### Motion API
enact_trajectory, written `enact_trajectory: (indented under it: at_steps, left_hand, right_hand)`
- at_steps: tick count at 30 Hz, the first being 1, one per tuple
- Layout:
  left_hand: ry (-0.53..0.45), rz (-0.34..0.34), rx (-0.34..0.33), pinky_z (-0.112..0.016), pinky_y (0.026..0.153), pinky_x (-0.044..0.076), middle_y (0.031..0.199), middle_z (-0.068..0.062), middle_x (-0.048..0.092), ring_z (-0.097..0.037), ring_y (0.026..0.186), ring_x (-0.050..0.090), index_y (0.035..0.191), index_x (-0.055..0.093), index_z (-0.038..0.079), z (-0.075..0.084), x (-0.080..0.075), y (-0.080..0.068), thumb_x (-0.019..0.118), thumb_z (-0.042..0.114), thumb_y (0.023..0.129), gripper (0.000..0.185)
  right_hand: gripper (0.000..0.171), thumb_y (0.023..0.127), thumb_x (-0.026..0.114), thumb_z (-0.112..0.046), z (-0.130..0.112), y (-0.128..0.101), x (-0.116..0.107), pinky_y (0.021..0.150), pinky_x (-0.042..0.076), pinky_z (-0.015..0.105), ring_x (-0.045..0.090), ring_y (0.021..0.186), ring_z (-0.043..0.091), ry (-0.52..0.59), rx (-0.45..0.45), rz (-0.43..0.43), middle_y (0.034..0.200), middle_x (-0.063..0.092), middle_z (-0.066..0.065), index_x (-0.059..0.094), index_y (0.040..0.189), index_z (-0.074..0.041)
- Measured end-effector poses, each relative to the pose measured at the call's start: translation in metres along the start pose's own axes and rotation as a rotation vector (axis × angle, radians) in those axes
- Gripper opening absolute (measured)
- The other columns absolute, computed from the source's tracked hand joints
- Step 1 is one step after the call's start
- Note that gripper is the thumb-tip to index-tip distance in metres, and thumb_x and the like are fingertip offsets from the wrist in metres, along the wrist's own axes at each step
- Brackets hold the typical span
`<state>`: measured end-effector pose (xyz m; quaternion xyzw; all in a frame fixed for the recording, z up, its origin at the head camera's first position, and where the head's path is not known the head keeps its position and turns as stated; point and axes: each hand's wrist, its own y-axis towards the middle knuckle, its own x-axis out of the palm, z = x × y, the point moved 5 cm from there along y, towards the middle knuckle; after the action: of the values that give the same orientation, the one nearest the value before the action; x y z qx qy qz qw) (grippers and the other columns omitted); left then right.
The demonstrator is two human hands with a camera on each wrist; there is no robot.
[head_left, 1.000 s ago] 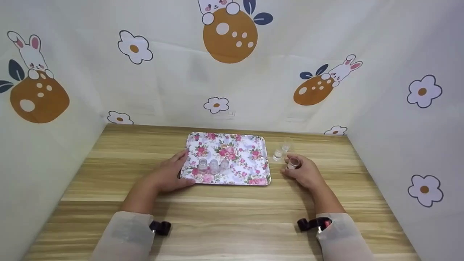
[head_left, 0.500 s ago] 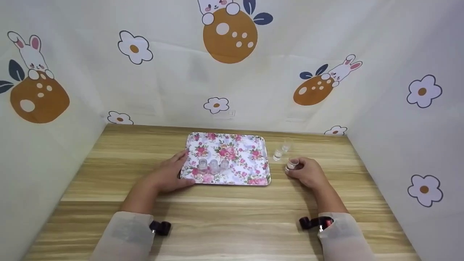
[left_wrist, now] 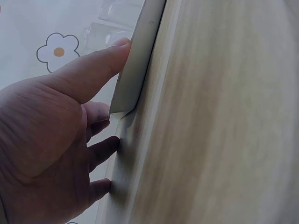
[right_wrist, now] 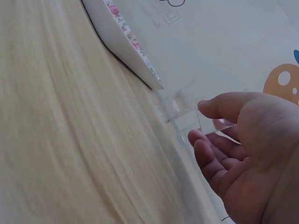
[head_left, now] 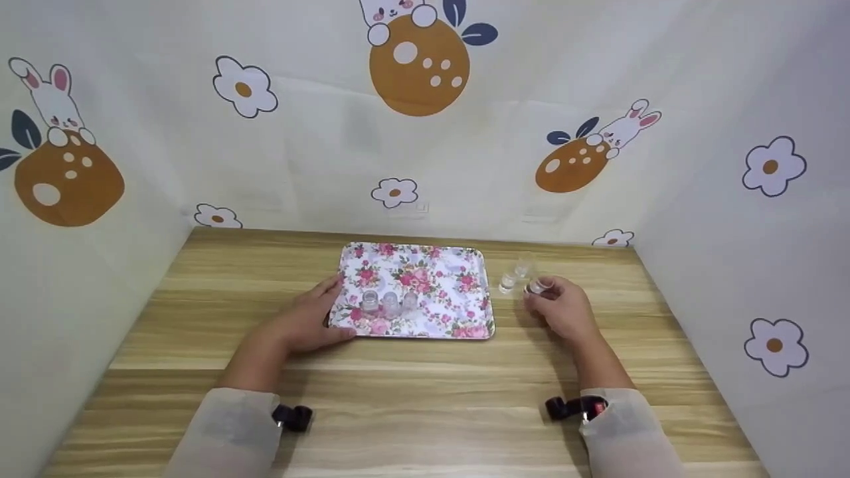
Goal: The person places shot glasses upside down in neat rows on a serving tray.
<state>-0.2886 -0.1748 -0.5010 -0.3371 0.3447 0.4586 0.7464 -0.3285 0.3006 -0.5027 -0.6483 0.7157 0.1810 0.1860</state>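
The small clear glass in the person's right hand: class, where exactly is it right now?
In the head view, the glass is pinched in the right hand, right of the flowered tray, close beside two more glasses on the table.

Head view: high, facing forward and down; takes in the whole table (head_left: 425, 398), the tray (head_left: 458, 312) mid-table, both hands, three walls.

Left wrist view: very close, low along the tabletop, behind the left hand (left_wrist: 56, 140) at the tray's edge.

Right wrist view: close, low, behind the right hand (right_wrist: 247, 154). It shares the tray's corner with the head view.
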Motion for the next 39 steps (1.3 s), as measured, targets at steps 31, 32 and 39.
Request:
enact_trajectory:
  at_steps: [31,32,39]
  left_hand:
    - [0.002,-0.007,0.0,-0.07,0.133,0.019,0.183,-0.009,0.008,-0.051,0.165,0.015,0.172,0.017,0.006,0.0,-0.003,-0.002,0.073,0.059,0.096,0.108]
    - [0.004,-0.007,0.0,-0.07,0.132,0.019,0.183,-0.009,0.008,-0.051,0.165,0.015,0.172,0.016,0.006,0.0,-0.002,-0.001,0.073,0.059,0.096,0.108]
    - [0.003,-0.013,-0.007,-0.071,0.132,0.018,0.184,-0.007,0.007,-0.051,0.165,0.014,0.172,0.016,0.008,-0.001,0.001,0.001,0.072,0.061,0.096,0.109]
  right_hand:
    - [0.038,0.085,0.088,-0.004,-0.106,-0.015,0.112,0.078,0.062,0.02,0.07,0.094,0.016,0.311,-0.159,-0.141,0.101,0.076,0.006,0.078,0.121,-0.008]
    - [0.039,0.085,0.088,-0.004,-0.108,-0.016,0.114,0.079,0.062,0.02,0.07,0.094,0.016,0.311,-0.166,-0.152,0.102,0.076,0.006,0.078,0.122,-0.008]
    - [0.046,0.083,0.09,-0.005,-0.108,-0.018,0.117,0.084,0.064,0.023,0.072,0.096,0.017,0.364,-0.147,-0.171,0.106,0.076,0.008,0.069,0.124,-0.003]
